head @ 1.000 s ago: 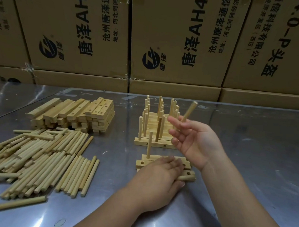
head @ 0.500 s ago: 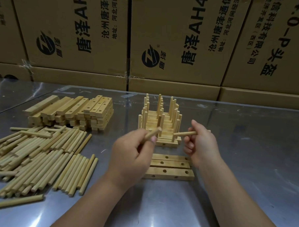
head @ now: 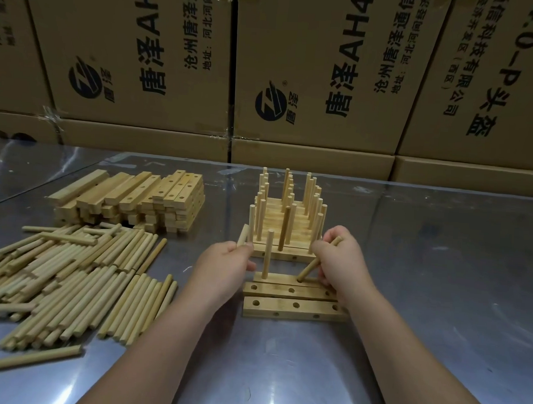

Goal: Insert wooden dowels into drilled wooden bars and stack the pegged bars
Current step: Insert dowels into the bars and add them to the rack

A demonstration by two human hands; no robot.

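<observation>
1. The right hand [head: 342, 266] has come down since half a second ago. Its dowel [head: 308, 269] was level then. Now it tilts, with its low end at the middle hole of the far bar [head: 281, 278].
2. Three bars lie side by side on the table [head: 424, 269], right in front of the person. The far bar has one dowel standing straight up [head: 267, 253] in its left hole. The middle bar [head: 270, 289] and the near bar [head: 279, 304] show open holes.
3. The right hand's fingers are curled tight round the tilted dowel, and its top sticks out above the fist.
4. The left hand [head: 225, 267] pinches another dowel [head: 242, 236] at its fingertips, just left of the far bar.
5. The stack of pegged bars [head: 301, 221] stands just behind the three bars.
6. The loose dowels [head: 72, 279] lie in a pile far to the left. The pile of plain bars [head: 137, 196] sits behind them.
7. Shiny metal shows to the right of the right hand and near the person.
8. The table's back edge meets a wall of brown boxes [head: 326, 67]. They read "唐泽AH4", "沧州唐泽通信" and "头盔", with a round black logo.
</observation>
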